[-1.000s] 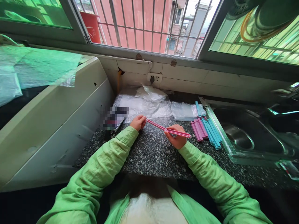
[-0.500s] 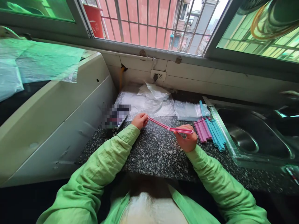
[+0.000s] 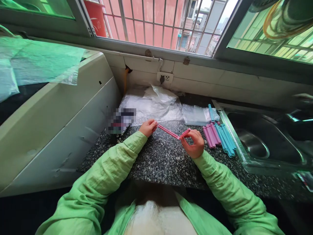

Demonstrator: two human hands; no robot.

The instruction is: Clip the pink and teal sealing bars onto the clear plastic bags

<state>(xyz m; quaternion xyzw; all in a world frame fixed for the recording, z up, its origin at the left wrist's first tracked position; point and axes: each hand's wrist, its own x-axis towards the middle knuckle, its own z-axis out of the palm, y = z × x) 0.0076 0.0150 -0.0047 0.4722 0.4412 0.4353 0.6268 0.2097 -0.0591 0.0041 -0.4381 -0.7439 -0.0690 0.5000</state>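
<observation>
A long pink sealing clip (image 3: 171,132) hangs just above the speckled granite counter (image 3: 158,160), held at both ends. My left hand (image 3: 147,127) pinches its far left end. My right hand (image 3: 194,143) grips the right end, where the clip bends upward at its hinge into a shallow V. Both sleeves are light green. To the right of my right hand lie several pink clips (image 3: 210,136) and several blue clips (image 3: 226,140) side by side.
Clear plastic bags (image 3: 154,104) lie at the back of the counter, with a small stack (image 3: 195,115) and one blue clip (image 3: 211,112) beside them. A steel sink (image 3: 264,143) is at right, a white appliance (image 3: 56,114) at left, a blurred object (image 3: 119,120) near it.
The pink clip was held nearly straight before; now its right part is folded up at the hinge. My right hand has shifted slightly left and turned. My left hand has barely moved.
</observation>
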